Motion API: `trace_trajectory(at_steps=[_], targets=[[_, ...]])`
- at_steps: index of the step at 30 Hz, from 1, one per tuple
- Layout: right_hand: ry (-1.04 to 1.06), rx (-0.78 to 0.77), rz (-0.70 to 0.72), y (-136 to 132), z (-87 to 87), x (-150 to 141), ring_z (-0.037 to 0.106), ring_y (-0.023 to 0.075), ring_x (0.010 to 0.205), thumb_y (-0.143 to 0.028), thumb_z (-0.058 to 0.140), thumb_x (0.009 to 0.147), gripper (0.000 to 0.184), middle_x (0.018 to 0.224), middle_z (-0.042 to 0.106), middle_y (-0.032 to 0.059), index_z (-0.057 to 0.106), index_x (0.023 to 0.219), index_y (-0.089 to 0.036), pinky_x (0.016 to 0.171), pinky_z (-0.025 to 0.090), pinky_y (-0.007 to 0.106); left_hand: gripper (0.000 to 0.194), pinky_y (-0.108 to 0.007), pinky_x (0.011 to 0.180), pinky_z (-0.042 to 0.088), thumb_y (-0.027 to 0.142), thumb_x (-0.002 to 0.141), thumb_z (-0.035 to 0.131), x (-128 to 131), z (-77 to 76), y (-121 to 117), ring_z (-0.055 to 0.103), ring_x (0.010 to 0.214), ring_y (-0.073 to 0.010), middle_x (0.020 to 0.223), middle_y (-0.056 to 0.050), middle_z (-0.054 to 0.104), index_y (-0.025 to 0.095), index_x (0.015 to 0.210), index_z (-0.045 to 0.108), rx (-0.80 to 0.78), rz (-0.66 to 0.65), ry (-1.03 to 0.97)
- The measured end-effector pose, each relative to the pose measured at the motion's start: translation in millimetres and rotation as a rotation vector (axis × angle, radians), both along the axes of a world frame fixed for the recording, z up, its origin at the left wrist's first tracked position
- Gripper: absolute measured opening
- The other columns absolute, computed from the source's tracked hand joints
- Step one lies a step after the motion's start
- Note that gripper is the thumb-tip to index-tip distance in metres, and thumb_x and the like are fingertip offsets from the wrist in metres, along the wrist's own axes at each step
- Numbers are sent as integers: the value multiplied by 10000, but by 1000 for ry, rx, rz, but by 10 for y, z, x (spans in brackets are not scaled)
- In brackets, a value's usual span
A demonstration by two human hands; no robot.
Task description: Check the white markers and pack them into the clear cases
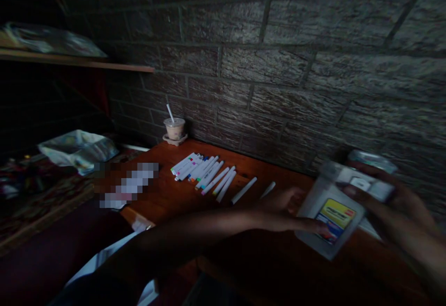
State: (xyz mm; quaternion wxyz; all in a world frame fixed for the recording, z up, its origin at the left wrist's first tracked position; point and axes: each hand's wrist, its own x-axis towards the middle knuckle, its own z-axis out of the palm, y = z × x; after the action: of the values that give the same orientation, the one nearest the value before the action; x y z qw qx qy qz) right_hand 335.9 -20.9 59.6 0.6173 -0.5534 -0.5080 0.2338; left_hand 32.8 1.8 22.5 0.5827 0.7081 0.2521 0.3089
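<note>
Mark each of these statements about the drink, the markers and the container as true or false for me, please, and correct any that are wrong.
1. The cup has a straw standing in it. True.
2. The markers stand upright in the cup. False: they lie on the table.
3. Only the right hand touches the container. False: the left hand is on it too.
4. The wall has a block pattern. True.
5. The label on the container is plain white. False: it shows yellow and blue.
</note>
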Motion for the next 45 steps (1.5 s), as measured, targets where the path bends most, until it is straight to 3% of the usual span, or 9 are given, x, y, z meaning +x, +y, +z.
trace_trajectory(at_steps=[3, 6, 11, 15, 19, 23, 26, 37, 45], targets=[[174, -57, 248, 189, 101, -1143, 739, 212, 765, -402, 1013, 529, 754, 993, 800, 57, 737, 1219, -275, 610, 619, 258, 743, -514, 1027, 541, 495, 728, 891, -104, -20, 15, 674, 1225, -342, 1334, -135, 710, 193, 1353, 627, -63, -33, -153], [304, 4, 253, 303, -87, -1546, 745, 213, 821, -455, 975, 599, 666, 1029, 780, 44, 723, 1186, -267, 673, 633, 281, 647, -485, 999, 550, 439, 799, 849, -135, -127, 31, 686, 1193, -341, 1309, -130, 718, 198, 1359, 634, -28, 112, -300], [283, 131, 398, 336, -576, -1424, 723, 333, 1100, -622, 722, 848, 503, 1277, 724, 98, 672, 1221, -289, 849, 638, 498, 517, -443, 984, 554, 389, 849, 811, -48, -277, -37, 686, 1168, -328, 1260, -125, 725, 177, 1292, 651, -78, 309, -429], [-32, 337, 392, 345, -708, -1250, 632, 336, 1267, -599, 671, 910, 691, 1458, 610, 96, 456, 1518, -351, 968, 590, 546, 417, -435, 981, 555, 386, 913, 743, 6, -280, -134, 712, 1121, -299, 1220, -105, 747, 204, 1278, 654, -172, 248, -441], [-187, 443, 258, 365, -631, -1108, 610, 348, 1276, -615, 533, 985, 652, 1477, 575, 115, 417, 1563, -335, 1030, 540, 598, 488, -432, 961, 556, 393, 903, 742, 15, -262, -178, 717, 1103, -300, 1223, -92, 750, 239, 1349, 620, -185, 215, -350], [-424, 523, 172, 307, -468, -1087, 534, 336, 1373, -408, 601, 1006, 524, 1487, 562, 90, 498, 1517, -351, 1139, 441, 622, 474, -428, 995, 537, 381, 904, 737, 16, -282, -181, 704, 1138, -297, 1273, -80, 740, 247, 1346, 628, -170, 181, -281], [-538, 546, 137, 265, -377, -1116, 558, 320, 1348, -271, 666, 969, 443, 1406, 610, 91, 617, 1404, -336, 1110, 477, 599, 453, -428, 1021, 522, 372, 910, 727, 21, -302, -159, 691, 1164, -293, 1274, -72, 741, 245, 1334, 630, -140, 171, -266], [-572, 625, 117, 200, -382, -1174, 599, 308, 1306, -162, 699, 930, 470, 1382, 609, 91, 644, 1370, -320, 1059, 536, 565, 553, -452, 1058, 498, 404, 888, 764, 24, -367, -90, 654, 1228, -313, 1354, -92, 687, 252, 1388, 584, -87, 188, -268], [-482, 577, 122, 150, -362, -1260, 630, 295, 1251, -174, 698, 940, 307, 1323, 658, 83, 697, 1222, -296, 1051, 530, 568, 512, -432, 1030, 503, 380, 895, 760, 20, -386, -105, 659, 1195, -300, 1288, -102, 695, 207, 1340, 577, -47, 225, -252]])
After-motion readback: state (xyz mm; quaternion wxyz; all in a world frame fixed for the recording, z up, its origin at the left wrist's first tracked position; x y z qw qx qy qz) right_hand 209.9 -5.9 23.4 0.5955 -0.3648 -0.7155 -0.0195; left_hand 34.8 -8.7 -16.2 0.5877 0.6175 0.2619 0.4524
